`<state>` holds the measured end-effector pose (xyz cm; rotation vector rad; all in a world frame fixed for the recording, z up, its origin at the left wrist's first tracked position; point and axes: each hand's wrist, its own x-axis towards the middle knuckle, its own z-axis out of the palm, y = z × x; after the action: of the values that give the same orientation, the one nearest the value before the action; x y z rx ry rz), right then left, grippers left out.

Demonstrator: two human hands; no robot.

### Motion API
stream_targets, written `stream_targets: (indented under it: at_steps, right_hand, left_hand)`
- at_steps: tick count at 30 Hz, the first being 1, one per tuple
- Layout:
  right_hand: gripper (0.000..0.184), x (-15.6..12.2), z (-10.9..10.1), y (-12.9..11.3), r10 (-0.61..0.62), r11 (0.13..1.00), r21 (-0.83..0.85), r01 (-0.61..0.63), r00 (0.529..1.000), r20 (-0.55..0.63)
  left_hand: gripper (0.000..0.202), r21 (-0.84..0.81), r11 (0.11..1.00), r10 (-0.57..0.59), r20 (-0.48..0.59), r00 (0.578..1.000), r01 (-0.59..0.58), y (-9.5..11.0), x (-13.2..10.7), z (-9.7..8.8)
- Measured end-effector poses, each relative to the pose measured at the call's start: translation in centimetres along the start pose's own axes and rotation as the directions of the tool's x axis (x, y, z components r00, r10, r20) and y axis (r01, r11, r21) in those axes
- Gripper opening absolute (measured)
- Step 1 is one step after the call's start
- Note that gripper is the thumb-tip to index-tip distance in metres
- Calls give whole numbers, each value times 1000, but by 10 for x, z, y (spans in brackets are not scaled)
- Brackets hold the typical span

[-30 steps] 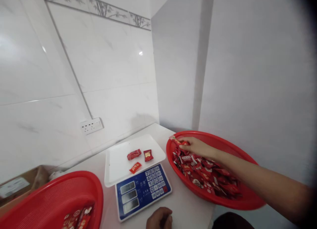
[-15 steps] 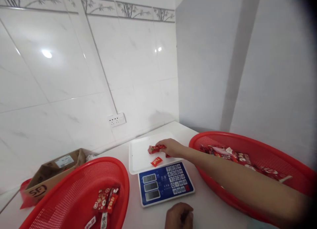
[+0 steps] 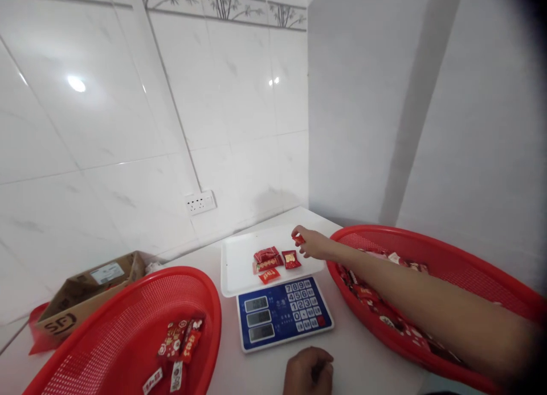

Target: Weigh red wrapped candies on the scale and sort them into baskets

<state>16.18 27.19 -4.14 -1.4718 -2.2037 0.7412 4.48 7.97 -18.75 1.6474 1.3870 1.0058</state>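
My right hand [image 3: 314, 244] pinches a small red-wrapped candy [image 3: 298, 240] above the right side of the scale's white weighing tray [image 3: 239, 247]. On that tray lie several red packets: a small pile [image 3: 267, 258], a dark red square packet [image 3: 291, 259] and a bright orange-red one [image 3: 269, 276]. The blue keypad and display panel of the digital scale [image 3: 284, 312] faces me. Just in front of it my left hand [image 3: 306, 372] rests on the table with its fingers curled in, and nothing shows in them.
A large red plastic basket [image 3: 209, 286] on the left holds several candy packets [image 3: 182, 338]. Another red basket [image 3: 427, 238] at right contains many packets, partly covered by my right forearm. An opened cardboard box [image 3: 92, 292] stands against the tiled wall, below a socket [image 3: 200, 202].
Red packets that were in my right hand now lie on the weighing tray. That hand has moved right, with a small candy in its fingers. My left hand stays put.
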Motion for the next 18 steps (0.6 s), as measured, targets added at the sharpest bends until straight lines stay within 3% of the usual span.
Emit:
stream_targets:
  at_steps: [4,11,14,18]
  right_hand:
    - [17,4,1,7,-5,996,95,2,1000,31]
    - [25,-9,9,-17,-137,990,30,138,990,-36]
    - [27,-22,-3,-14,-157,987,-36,156,987,-45]
    - [22,-50,-36,13,-112,988,-109,106,992,-50]
  left_hand:
    - [18,-22,1000,-6,-1,1000,6,14,-4,-6]
    - [19,-42,999,-34,13,999,34,21,-7,-10]
    - [19,-50,998,-35,8,999,36,19,-7,-9]
    - [19,-60,998,-16,2,1000,17,20,-9,-9]
